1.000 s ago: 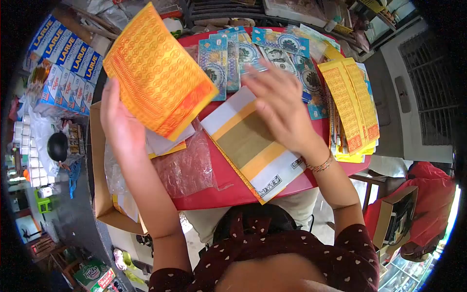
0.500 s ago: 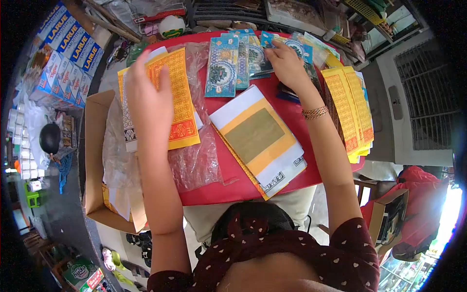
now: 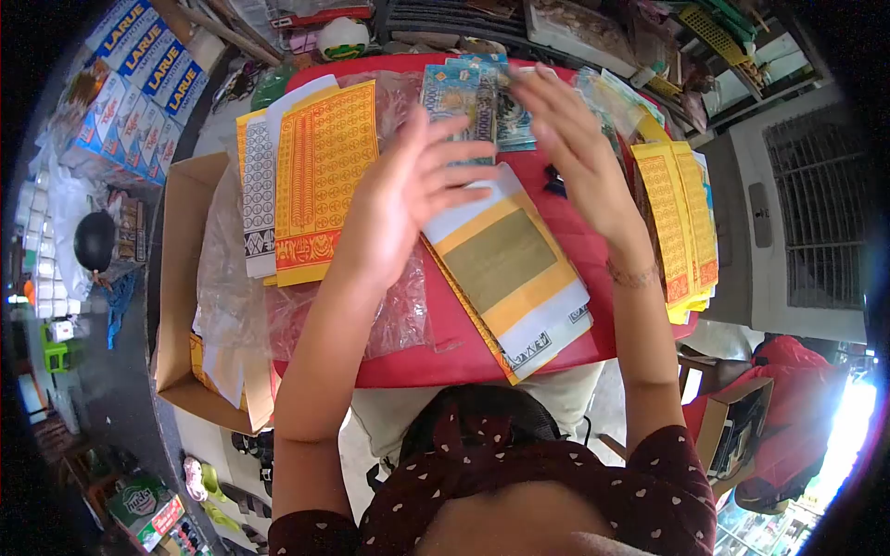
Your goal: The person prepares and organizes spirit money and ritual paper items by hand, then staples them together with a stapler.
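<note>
Over the middle of the red table, my left hand is open, fingers spread toward the right, holding nothing. My right hand is raised beside the blue printed papers; its fingers are apart, blurred, with nothing seen in them. Below and between the hands lies a tilted stack of white and yellow sheets with an olive-gold rectangle on top. Yellow sheets with red print lie at the left on clear plastic. More yellow printed sheets are piled at the right edge.
An open cardboard box stands along the table's left side. Blue and white cartons are stacked at the upper left. A person in red is at the lower right, near another box. A grey metal unit stands at the right.
My left hand has moved right, off the left yellow sheets, to above the central stack. My right hand has lifted off the blue papers. The whole view has shifted slightly.
</note>
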The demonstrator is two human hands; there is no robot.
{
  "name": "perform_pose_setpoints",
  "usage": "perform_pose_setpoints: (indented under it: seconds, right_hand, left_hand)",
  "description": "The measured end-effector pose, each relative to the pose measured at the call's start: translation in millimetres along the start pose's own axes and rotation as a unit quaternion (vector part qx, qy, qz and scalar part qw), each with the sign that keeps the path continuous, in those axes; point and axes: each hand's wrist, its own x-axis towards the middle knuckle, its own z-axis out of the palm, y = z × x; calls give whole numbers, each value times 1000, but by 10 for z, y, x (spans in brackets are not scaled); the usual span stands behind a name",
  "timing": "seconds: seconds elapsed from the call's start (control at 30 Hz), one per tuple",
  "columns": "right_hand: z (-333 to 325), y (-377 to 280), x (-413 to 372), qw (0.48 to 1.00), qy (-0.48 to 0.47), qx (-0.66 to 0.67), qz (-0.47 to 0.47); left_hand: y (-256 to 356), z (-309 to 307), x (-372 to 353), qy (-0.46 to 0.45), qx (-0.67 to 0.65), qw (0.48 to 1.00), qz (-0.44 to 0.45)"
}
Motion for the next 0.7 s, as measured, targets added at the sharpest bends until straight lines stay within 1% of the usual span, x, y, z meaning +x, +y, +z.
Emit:
perform_pose_setpoints:
  seconds: [0.03,0.07,0.1,0.13,0.17,0.23,0.27,0.3,0.37,0.4,0.43,0.47,0.5,0.53,0.57,0.6,0.63,0.7]
  right_hand:
    - [-81,-209,-44,998,-43,39,-31]
    - [-132,-343,-82,998,-43,44,-32]
    - [-175,-447,-117,992,-99,58,-57]
    - [-205,-503,-135,982,-153,71,-81]
    - [-231,-519,-148,982,-153,75,-82]
    - [-273,-506,-198,969,-197,121,-83]
    - [-279,-491,-222,970,-181,143,-73]
    - [-298,-456,-238,970,-180,146,-73]
    - [-331,-375,-262,968,-172,143,-114]
    - [-313,-339,-282,968,-168,147,-113]
    - [-272,-296,-315,974,-95,177,-109]
    - [-224,-256,-351,973,-20,205,-103]
    - [-169,-218,-383,973,-16,210,-98]
    - [-108,-188,-415,963,45,264,7]
    - [-56,-177,-449,937,106,313,112]
    - [-6,-197,-468,884,120,404,201]
    - [21,-218,-473,882,125,405,207]
    - [33,-271,-461,835,88,473,267]
  left_hand:
    - [2,-28,17,4,2,1000,0]
    - [4,-58,24,-37,-149,986,-63]
    - [1,-99,29,-76,-298,944,-122]
    - [5,-159,26,-144,-340,922,-118]
    - [-8,-149,43,-140,-339,923,-118]
    - [30,-3,64,-102,-304,941,-110]
    - [4,15,72,-98,-302,942,-112]
    - [-32,24,83,-83,-274,953,-101]
    - [-96,0,105,-67,-241,964,-93]
    - [-116,-20,100,-64,-196,974,-95]
    - [-127,-30,93,-62,-150,982,-98]
    - [-137,-22,86,-59,-146,982,-104]
    - [-113,37,76,-48,-106,990,-83]
    - [-105,78,61,-39,-66,995,-62]
    - [-114,92,43,-39,-63,995,-71]
    - [-127,108,32,-34,-33,997,-62]
    - [-142,125,26,-30,-3,998,-53]
    - [-168,150,13,-33,22,997,-69]
